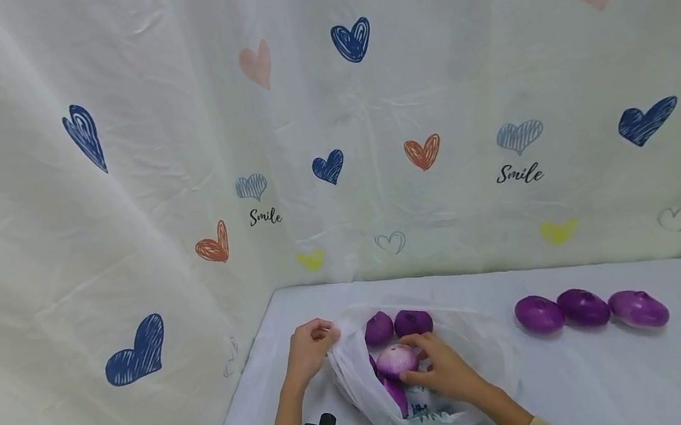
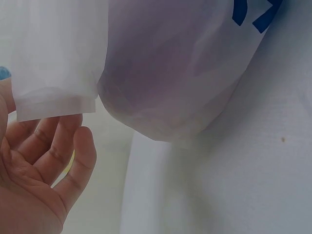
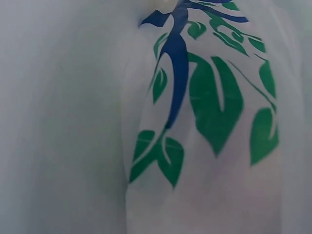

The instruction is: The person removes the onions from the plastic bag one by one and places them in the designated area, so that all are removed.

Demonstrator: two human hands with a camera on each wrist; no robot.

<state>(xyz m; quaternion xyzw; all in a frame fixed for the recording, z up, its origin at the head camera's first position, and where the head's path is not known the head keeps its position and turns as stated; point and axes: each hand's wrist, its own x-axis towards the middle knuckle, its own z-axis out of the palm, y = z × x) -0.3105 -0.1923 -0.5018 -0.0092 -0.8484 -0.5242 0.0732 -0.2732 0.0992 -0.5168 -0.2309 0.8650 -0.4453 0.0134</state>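
Observation:
A white plastic bag printed in blue and green lies on the table with its mouth open. My left hand pinches the bag's left rim between thumb and fingers; the left wrist view shows the left hand at the bag's handle. Inside the bag, my right hand grips a pale purple onion from its right side. Two darker purple onions sit behind it. A longer purple item, partly hidden, lies in front. Only printed bag plastic fills the right wrist view.
Three purple onions lie in a row on the white-covered table, right of the bag. A pale curtain with printed hearts hangs behind and along the left side.

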